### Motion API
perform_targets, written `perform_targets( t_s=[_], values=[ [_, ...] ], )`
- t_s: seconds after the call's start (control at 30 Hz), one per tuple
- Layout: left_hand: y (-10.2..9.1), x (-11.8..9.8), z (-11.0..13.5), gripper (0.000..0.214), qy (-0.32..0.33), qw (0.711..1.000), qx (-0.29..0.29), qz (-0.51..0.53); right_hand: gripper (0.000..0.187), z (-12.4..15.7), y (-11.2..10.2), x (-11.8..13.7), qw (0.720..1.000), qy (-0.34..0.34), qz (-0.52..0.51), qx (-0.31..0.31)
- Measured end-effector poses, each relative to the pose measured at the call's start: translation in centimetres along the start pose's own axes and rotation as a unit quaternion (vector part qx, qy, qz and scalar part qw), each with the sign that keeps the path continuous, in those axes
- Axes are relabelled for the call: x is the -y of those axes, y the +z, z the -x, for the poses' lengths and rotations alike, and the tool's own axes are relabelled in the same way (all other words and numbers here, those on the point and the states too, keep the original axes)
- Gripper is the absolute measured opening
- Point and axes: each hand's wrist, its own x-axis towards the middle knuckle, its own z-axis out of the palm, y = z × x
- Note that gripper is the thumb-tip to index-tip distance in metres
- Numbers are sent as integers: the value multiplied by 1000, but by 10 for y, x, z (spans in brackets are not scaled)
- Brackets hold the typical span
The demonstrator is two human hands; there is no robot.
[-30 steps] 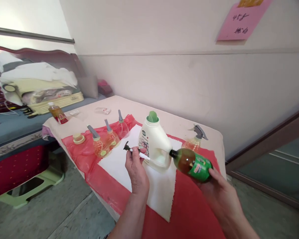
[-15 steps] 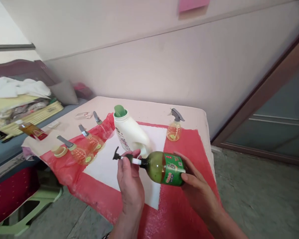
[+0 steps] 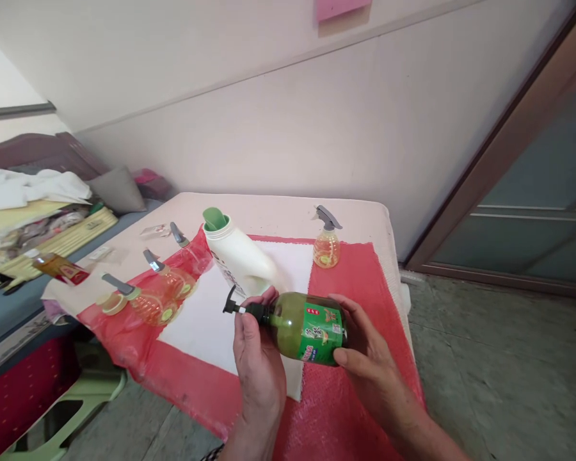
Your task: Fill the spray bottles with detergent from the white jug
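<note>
My right hand [image 3: 365, 365] grips a green-labelled bottle [image 3: 307, 330] of amber liquid, held on its side above the table. My left hand [image 3: 256, 352] is closed on the black pump head [image 3: 240, 309] seated at the bottle's neck. Just behind them a white detergent jug [image 3: 237, 256] with a green spout stands on a white cloth [image 3: 206, 326].
The table carries a red cloth [image 3: 350, 410]. A spray bottle [image 3: 325, 242] stands at the back. Three spray bottles [image 3: 160, 288] lie in a row at left beside a small lid [image 3: 106, 302]. Another bottle [image 3: 57, 267] lies at the far left edge. A cluttered bed lies further left.
The pump's white tube has gone into the bottle's neck and the pump head now sits at the opening. Both hands came closer together; the view turned to the right.
</note>
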Motion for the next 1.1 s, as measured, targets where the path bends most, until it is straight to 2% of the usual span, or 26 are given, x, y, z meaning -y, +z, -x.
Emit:
perform_targets(
  t_s=[0.2,0.27,0.33,0.37,0.47,0.53,0.57,0.63,0.67,0.77,0.87,0.9,1.0,1.03,1.1],
  values=[
    [-2,-2,1,32,-10,1000,10,-3,72,1,-3,2,997,-44,52,42],
    [-3,-4,-1,32,-12,1000,20,-11,64,-1,-9,-3,995,-24,86,42],
    [-4,-5,-3,31,-12,999,30,-22,49,-3,-15,-11,993,24,108,27],
    [-5,-5,-3,30,-11,999,33,-29,50,-3,-18,-15,992,51,114,21],
    [-6,-7,-6,28,2,999,24,-40,63,-2,-20,-19,988,101,108,40],
    [-7,-8,-8,29,10,999,9,-41,57,-1,-18,-14,988,98,96,76],
    [-8,-9,-9,29,11,999,5,-41,62,-1,-17,-10,988,88,88,88],
    [-8,-10,-10,31,3,999,5,-42,87,0,-15,-3,988,74,88,98],
    [-9,-10,-10,31,-3,999,9,-43,90,0,-15,-1,987,77,99,103],
    [-8,-11,-10,31,-13,999,13,-48,65,0,-18,-1,977,105,147,110],
    [-8,-10,-10,31,-3,999,5,-53,63,0,-19,-3,977,100,159,101],
    [-8,-10,-10,31,-2,998,2,-56,65,-1,-18,-3,979,94,146,103],
    [-9,-10,-9,31,-6,998,-1,-70,95,-1,-14,-4,986,83,102,103],
    [-9,-10,-9,31,-10,997,0,-72,93,-2,-12,-4,987,91,94,94],
    [-9,-11,-8,30,-21,997,7,-70,73,-2,-10,-6,985,137,72,72]
  ],
)
